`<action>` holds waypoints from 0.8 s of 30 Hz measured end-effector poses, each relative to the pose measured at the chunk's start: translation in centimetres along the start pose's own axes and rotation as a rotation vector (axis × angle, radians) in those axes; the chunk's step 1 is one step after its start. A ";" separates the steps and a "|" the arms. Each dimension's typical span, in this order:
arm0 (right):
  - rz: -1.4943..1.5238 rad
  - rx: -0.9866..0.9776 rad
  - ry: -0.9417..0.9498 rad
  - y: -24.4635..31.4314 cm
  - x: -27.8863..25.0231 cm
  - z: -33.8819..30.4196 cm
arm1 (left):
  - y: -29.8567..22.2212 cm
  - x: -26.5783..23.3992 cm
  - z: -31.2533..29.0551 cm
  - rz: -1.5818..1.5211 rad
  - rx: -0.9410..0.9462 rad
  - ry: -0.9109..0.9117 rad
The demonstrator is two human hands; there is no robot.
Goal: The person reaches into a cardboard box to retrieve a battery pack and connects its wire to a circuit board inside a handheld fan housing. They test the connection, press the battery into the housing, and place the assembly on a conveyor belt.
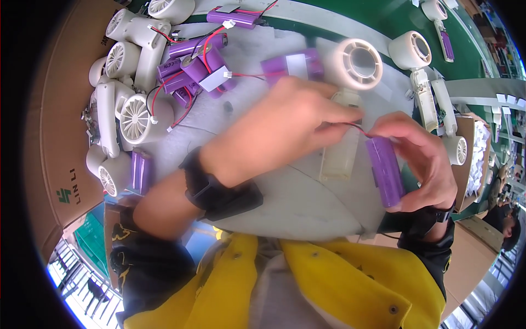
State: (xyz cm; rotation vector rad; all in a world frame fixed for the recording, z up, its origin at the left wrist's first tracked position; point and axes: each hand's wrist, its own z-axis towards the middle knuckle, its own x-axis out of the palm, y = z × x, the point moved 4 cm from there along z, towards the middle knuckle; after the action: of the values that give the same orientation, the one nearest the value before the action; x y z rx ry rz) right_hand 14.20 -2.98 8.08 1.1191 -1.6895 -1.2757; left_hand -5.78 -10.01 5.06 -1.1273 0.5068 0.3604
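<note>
My right hand (424,159) is closed around a purple battery pack (385,172), held upright over the near right of the work surface. Red and dark wires (355,127) run from the pack's top to my left hand (307,112), whose thumb and fingers pinch them. Beneath both hands lies a white handheld fan body (335,159) with its handle open. Its round head (355,63) points away from me. Just beyond my left hand, another purple battery pack (274,67) with a white patch looks blurred. My left forearm covers part of the pad.
Several purple packs with wires (192,68) are heaped at the far left. White fan bodies (139,118) pile up beside a cardboard box (60,126). More opened fans (424,98) lie on the right, near a carton of white pieces (474,156). A pale pad (285,203) covers the table.
</note>
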 end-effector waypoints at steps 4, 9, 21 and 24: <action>-0.280 -0.085 0.030 0.3 0.1 0.1 | -0.3 -0.3 0.1 -0.006 -0.006 0.038; -0.502 -0.093 -0.089 -0.1 2.3 1.0 | 0.2 -0.3 -0.2 -0.010 0.007 0.049; -0.944 -0.291 -0.270 0.1 4.9 0.7 | -0.3 -0.7 0.0 -0.011 0.005 0.099; -0.978 -0.298 -0.278 0.1 5.3 0.6 | -0.3 -0.6 0.0 -0.012 0.024 0.092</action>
State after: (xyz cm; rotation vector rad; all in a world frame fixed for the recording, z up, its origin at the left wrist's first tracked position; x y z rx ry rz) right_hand 11.78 -7.69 8.34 1.7090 -1.0360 -2.2709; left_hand -6.19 -10.16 5.60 -1.1266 0.5835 0.2927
